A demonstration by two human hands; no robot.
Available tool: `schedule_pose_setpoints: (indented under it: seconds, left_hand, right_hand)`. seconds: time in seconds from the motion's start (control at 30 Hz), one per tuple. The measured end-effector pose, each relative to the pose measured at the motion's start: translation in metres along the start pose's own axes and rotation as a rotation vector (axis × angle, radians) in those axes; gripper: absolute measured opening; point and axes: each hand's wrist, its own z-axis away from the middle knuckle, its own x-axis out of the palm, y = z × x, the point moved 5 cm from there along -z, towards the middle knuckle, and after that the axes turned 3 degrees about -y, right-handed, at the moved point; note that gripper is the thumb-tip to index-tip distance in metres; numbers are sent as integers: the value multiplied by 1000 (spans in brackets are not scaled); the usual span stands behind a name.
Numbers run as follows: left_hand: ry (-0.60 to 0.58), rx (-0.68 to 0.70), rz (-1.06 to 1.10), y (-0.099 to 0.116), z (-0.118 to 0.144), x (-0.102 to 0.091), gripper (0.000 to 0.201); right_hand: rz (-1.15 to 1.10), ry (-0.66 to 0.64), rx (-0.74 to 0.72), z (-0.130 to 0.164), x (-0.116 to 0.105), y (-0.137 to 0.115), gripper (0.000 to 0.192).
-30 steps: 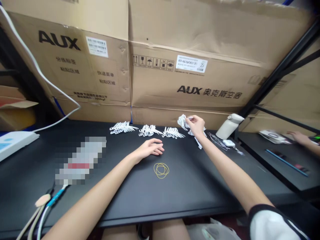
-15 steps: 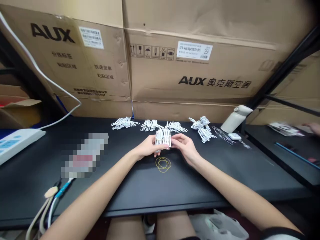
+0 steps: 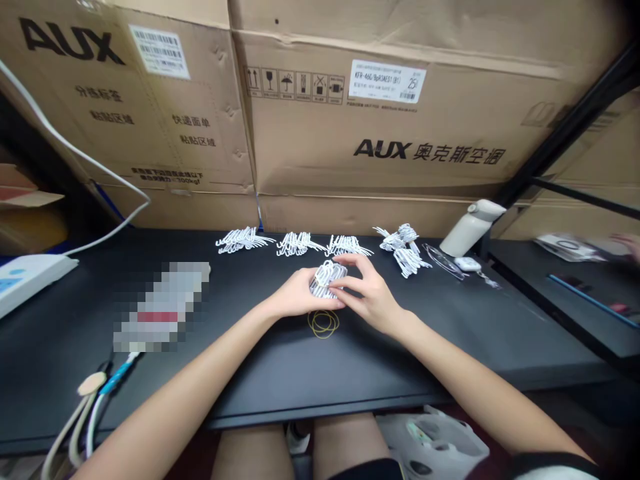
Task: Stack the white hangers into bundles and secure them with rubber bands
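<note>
Hooks, small and white, sit in a tight bunch (image 3: 327,277) between our two hands, just above the black counter (image 3: 280,373). Our left hand (image 3: 295,297) holds the bunch from the left side, with its fingers (image 3: 325,304) curled under and around it. Our right hand (image 3: 367,293) holds it from the right, and its fingers (image 3: 356,261) bend over the top of the bunch. Both hands are closed on the white hooks.

Just below our fingers, closer to us, a few yellow rubber bands (image 3: 323,323) lie flat on the counter. They are very near the hands, but we cannot tell if they touch them.

Far to the left of our fingers lie some cables (image 3: 95,407) near the front edge.

Just past our fingers, three more bunches of white hooks (image 3: 295,243) lie in a row. To the right of them is a loose pile of hooks (image 3: 404,250). Further right of our fingers stands a white bottle (image 3: 470,227), leaning a bit.

Way off to the right, on another counter, we see a bit of another person's hand (image 3: 631,245).

Behind it all stand big brown cardboard boxes (image 3: 380,120) with AUX printed on them.
</note>
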Motion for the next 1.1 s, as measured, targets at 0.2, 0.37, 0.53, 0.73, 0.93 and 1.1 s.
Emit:
schedule_pose_setpoints:
  seconds: [0.2,0.37,0.53,0.73,0.93,1.1]
  left_hand:
    - [47,81,-160,4,-1,-3,30]
    - [102,140,-338,9,0,-10,24]
    - [26,129,-467,11,1,-8,29]
    - [-66,148,-347,16,1,3,23]
    - [-117,125,-320,19,3,9,25]
    - [-125,93,-364,19,3,9,23]
  right_hand:
    - [7,-1,79,0,-2,-17,6]
    - [-207,-115,256,2,0,-17,8]
    - [-325,-275,416,3,0,-12,16]
    - [-284,-104,256,-5,-22,-26,18]
    - [-437,193,491,-1,-28,-2,17]
    - [-685,232,712,3,-12,20,19]
